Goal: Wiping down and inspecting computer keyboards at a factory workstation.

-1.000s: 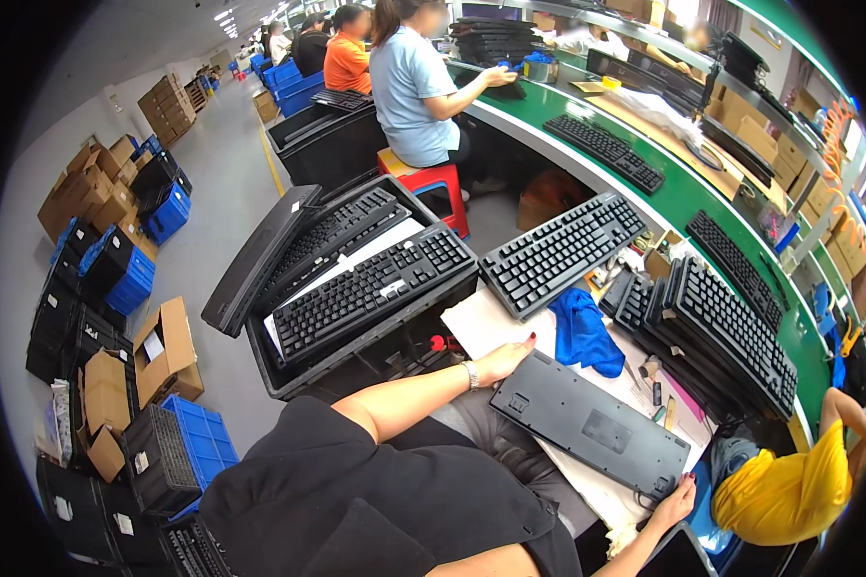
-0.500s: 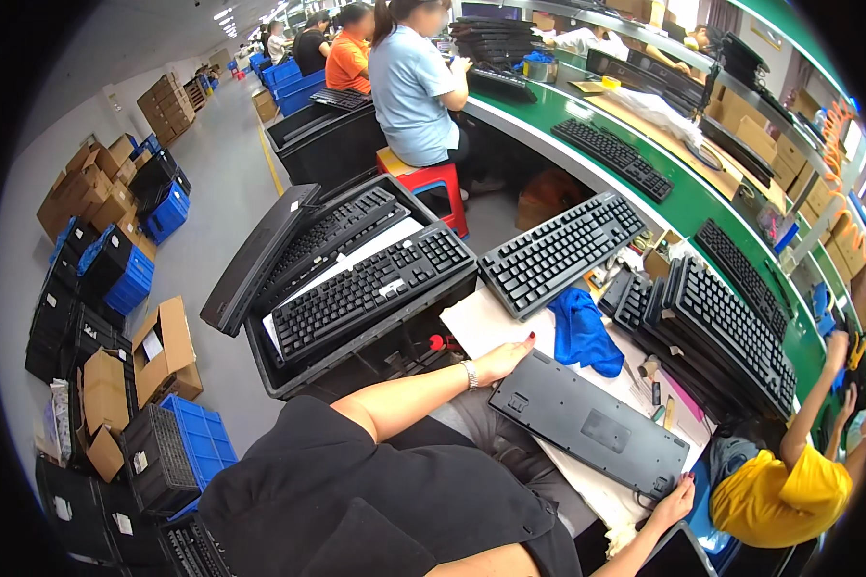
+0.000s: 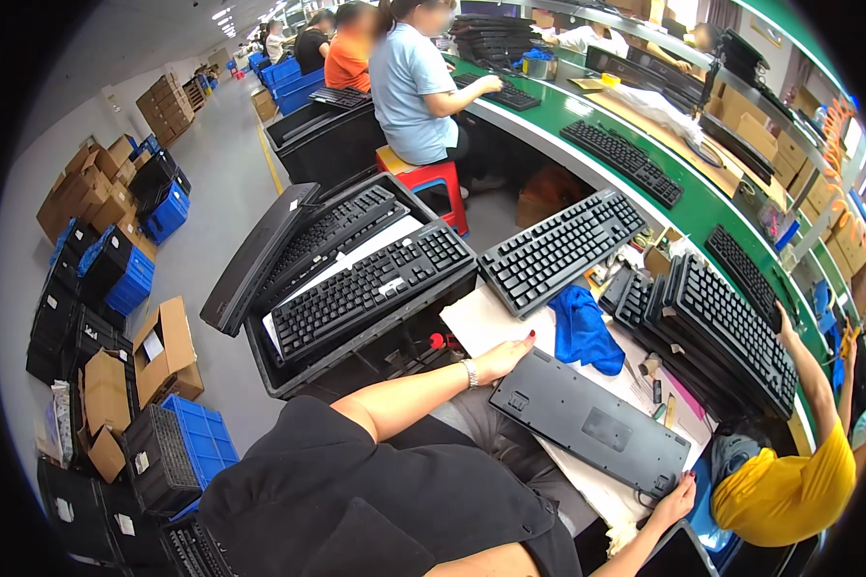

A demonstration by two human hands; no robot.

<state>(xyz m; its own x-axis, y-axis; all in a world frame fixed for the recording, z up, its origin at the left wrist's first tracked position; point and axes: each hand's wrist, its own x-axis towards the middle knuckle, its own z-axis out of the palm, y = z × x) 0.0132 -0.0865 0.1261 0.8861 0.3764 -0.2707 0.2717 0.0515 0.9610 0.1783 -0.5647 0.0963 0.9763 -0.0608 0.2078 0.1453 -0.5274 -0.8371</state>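
Observation:
A black keyboard [image 3: 635, 452] lies face down across the work surface in front of me, its plain underside and label area showing. My left hand [image 3: 503, 361] grips its far left end, a bracelet on the wrist. At the near right end my right hand [image 3: 678, 498] is closed around the edge by the corner, beside a bit of cable. A blue cloth [image 3: 587, 329] lies just beyond the keyboard. Past the cloth, another keyboard [image 3: 563, 252] rests keys up.
A black crate [image 3: 375, 338] to the left holds several keyboards. On the right stands a stack of keyboards [image 3: 731, 322], with small tools before it. Beyond runs a green conveyor [image 3: 548, 125] carrying keyboards. A person in yellow [image 3: 789, 490] sits close on the right.
My hands and the face-down keyboard have not visibly moved. The person in yellow has lowered an arm to a conveyor keyboard; the person in light blue has reached out over another. Conveyor keyboards have shifted slightly nearer.

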